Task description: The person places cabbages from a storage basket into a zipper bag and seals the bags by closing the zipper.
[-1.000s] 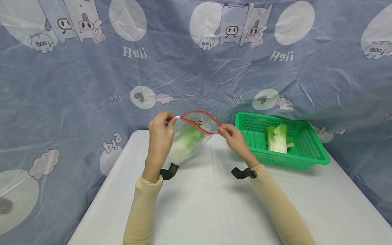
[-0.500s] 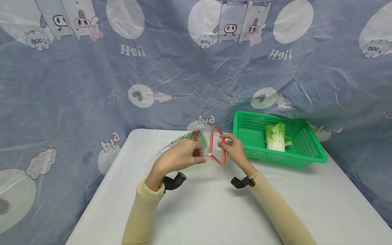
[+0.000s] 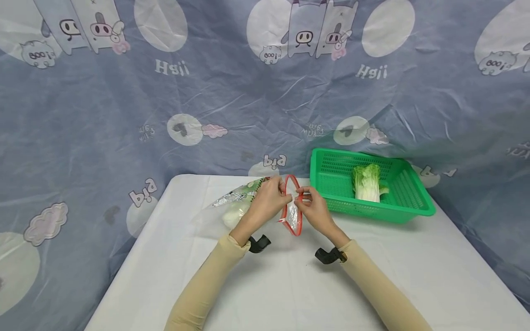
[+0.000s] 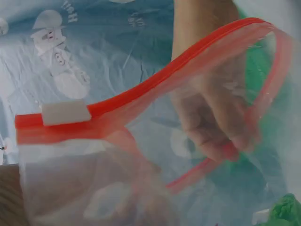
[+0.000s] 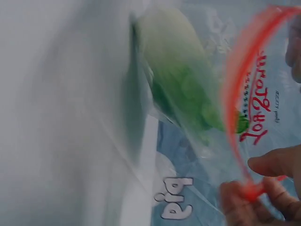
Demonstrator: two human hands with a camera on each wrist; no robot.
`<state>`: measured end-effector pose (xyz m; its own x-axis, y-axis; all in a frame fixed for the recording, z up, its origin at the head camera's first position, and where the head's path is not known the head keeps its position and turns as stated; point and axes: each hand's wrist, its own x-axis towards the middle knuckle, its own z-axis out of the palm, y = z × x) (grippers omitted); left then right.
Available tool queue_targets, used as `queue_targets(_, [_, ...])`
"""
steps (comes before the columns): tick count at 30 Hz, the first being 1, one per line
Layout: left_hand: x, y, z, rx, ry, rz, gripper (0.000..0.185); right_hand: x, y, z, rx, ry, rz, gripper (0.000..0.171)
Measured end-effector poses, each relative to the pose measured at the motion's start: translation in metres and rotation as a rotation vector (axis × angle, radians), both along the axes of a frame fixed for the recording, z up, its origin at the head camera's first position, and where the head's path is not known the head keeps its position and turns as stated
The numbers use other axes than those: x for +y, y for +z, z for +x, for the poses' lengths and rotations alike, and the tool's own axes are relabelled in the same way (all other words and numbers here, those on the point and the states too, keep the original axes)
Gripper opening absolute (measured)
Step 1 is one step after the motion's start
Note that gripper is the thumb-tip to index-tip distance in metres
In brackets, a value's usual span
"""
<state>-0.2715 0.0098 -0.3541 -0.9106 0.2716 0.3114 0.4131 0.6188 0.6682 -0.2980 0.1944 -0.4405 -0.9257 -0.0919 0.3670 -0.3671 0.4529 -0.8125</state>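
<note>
Step in hand, as judged: closing the bag. The zip bag (image 3: 248,207) lies on its side on the table (image 3: 290,285), body to the left, red zip strip (image 3: 290,207) standing open as a narrow loop at the right end. A cabbage (image 3: 232,216) sits inside, pale stem and green leaves showing through the film; the right wrist view shows it well down from the mouth.

Left hand (image 3: 267,202): fingers curled, pinching the near lip of the strip beside the white slider tab (image 4: 66,113). Right hand (image 3: 312,209): thumb and forefinger pinching the far lip, the other fingers loosely bent. Both hands have hold of the bag mouth and nothing else; they are just beside one another, the loop between them.

Next move, as a judgement: the two lips need to be brought flush and level before the tab will run along them. The film is slack and could pucker into the track, so some tension along the strip seems called for.

Surface: white cloth, smooth. Further right on it, well apart from the bag, a green basket (image 3: 414,207) holds a second cabbage (image 3: 366,181), lying stem toward the person.

Room: behind the table hangs a blue-grey curtain (image 3: 124,115) printed with cartoon pigs, white ovals and lettering, creased.
</note>
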Motion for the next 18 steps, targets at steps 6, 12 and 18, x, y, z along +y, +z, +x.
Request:
queue_targets(6, [-0.001,-0.002,-0.004,-0.031,-0.019,0.064,0.010,0.034,0.034,0.000,-0.004,-0.196,0.208,0.023])
queue_targets(12, [-0.003,-0.002,-0.002,-0.098,-0.028,0.090,0.007,0.092,0.069,-0.012,-0.164,-0.358,0.318,0.040])
queue_targets(18, [-0.002,-0.002,0.001,-0.203,-0.090,0.074,0.007,0.143,0.073,-0.034,-0.337,-0.455,0.429,0.048])
